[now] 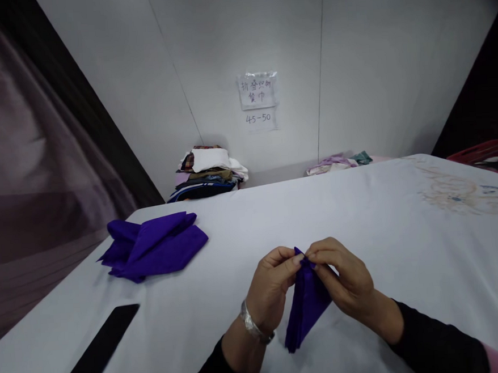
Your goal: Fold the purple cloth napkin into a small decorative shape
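A purple cloth napkin (pixel 307 304), folded into a narrow pleated wedge, hangs from my fingers above the white-covered table (pixel 224 319). My left hand (pixel 273 287), with a silver bracelet at its wrist, pinches the napkin's top from the left. From the right, my right hand (pixel 342 273) grips the same gathered tip between thumb and fingers. A small point of cloth sticks up between the two hands. The layered lower end fans out downward. Part of the napkin's right edge is hidden behind my right hand.
Several purple cloths (pixel 159 244) lie in a loose pile at the left. A flat black object (pixel 100 350) rests at the front left. Folded clothes (pixel 209 172) are stacked by the wall, beneath a paper sign (pixel 258 92). More fabric (pixel 336 162) lies farther right.
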### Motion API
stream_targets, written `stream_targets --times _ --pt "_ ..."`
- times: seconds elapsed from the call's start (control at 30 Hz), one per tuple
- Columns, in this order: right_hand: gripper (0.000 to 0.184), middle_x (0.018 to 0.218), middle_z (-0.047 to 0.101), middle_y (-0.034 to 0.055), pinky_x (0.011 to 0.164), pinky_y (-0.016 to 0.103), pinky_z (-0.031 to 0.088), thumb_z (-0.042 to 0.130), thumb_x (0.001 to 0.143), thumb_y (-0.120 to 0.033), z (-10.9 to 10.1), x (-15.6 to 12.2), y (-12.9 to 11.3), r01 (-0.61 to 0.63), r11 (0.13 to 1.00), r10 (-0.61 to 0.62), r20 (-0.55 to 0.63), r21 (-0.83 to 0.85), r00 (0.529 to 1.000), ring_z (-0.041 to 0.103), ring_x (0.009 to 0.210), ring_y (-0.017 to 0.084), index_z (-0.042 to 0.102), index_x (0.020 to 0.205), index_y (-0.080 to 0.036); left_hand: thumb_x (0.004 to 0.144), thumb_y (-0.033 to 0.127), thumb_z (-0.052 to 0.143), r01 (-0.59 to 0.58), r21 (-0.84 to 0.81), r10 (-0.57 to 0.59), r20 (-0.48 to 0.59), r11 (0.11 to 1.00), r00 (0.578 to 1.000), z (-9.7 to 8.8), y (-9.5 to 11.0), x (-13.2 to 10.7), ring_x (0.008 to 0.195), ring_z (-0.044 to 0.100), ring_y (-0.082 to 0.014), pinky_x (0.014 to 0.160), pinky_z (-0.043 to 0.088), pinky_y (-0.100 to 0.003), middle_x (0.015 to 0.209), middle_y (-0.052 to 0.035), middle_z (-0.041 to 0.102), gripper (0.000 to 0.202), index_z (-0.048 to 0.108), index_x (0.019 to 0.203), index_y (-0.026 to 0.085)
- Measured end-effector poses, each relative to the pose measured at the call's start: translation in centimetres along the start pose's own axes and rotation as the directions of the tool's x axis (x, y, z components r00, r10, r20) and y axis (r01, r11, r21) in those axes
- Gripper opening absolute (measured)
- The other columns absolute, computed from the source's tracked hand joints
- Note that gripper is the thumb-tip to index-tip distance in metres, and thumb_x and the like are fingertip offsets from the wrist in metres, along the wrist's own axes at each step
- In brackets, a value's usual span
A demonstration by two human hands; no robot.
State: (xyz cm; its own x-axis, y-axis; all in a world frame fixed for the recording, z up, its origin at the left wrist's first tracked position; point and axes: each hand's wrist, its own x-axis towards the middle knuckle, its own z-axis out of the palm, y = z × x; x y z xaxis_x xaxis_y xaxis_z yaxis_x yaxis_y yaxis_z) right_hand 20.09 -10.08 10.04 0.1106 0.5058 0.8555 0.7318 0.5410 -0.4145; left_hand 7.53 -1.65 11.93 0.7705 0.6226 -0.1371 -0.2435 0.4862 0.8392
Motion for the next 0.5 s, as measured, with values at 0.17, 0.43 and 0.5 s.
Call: stream_targets --times 0.17,0.43,0.5 --pt "0.032 0.093 0.060 0.0061 0.067 0.035 0.052 0.047 0.081 -0.003 0.01 -0.15 0.19 -0.005 1.000 0.005 0.004 0.000 1.000 0.059 0.084 0.019 0.054 0.106 -0.023 0.063 0.028 0.077 0.011 -0.002 -0.011 0.020 1.000 1.000 -0.11 -0.01 0.04 0.066 0.053 -0.0107 0.067 0.039 -0.026 0.069 0.0008 0.060 0.020 0.062 0.070 0.016" --pt "0.037 0.093 0.059 0.0059 0.067 0.035 0.051 0.048 0.079 0.001 -0.20 -0.07 -0.10 0.029 0.999 -0.029 0.014 0.018 0.999 0.057 0.085 0.018 0.054 0.107 -0.023 0.070 0.026 0.071 -0.008 -0.031 0.008 0.009 0.999 1.000 0.22 0.00 0.02 0.067 0.051 -0.0097 0.066 0.038 -0.024 0.071 0.0011 0.060 0.015 0.059 0.070 0.017" --pt "0.037 0.094 0.059 0.0061 0.067 0.035 0.051 0.049 0.079 0.001 -0.20 -0.09 -0.07 0.029 0.999 -0.029 0.016 0.023 0.999 0.057 0.085 0.018 0.054 0.107 -0.022 0.069 0.026 0.071 -0.013 -0.022 0.013 0.007 1.000 1.000 0.32 -0.03 -0.01 0.066 0.051 -0.0095 0.066 0.038 -0.024 0.071 0.0012 0.060 0.016 0.059 0.069 0.016"
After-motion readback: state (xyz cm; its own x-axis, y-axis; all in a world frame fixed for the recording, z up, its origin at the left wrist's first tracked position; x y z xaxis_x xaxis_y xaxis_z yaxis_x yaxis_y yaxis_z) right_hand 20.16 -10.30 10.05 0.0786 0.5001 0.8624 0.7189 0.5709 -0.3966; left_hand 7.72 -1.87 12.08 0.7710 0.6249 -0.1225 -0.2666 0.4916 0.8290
